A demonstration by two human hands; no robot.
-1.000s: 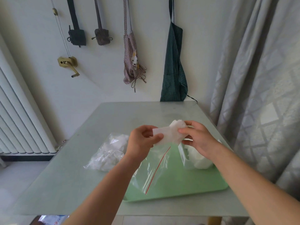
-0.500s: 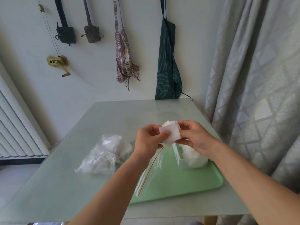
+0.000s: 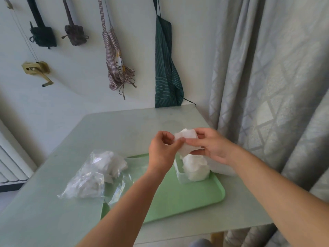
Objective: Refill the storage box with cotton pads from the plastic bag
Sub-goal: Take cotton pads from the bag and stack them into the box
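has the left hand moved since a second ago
Yes. The left hand has shifted right, toward the storage box on the green tray, closing in on the right hand, both pinching the cotton pad.

The tray (image 3: 187,202) lies on the table (image 3: 124,125); the storage box (image 3: 179,173) stands on the tray's far right part, cotton pads (image 3: 195,168) in it; the plastic bag (image 3: 94,173) lies left of it, partly on the tray.

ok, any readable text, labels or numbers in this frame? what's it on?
None readable.
The plastic bag, storage box, green tray and the held cotton pad show no print.
The checked apron on the wall bears a cartoon rabbit picture, with no letters visible.
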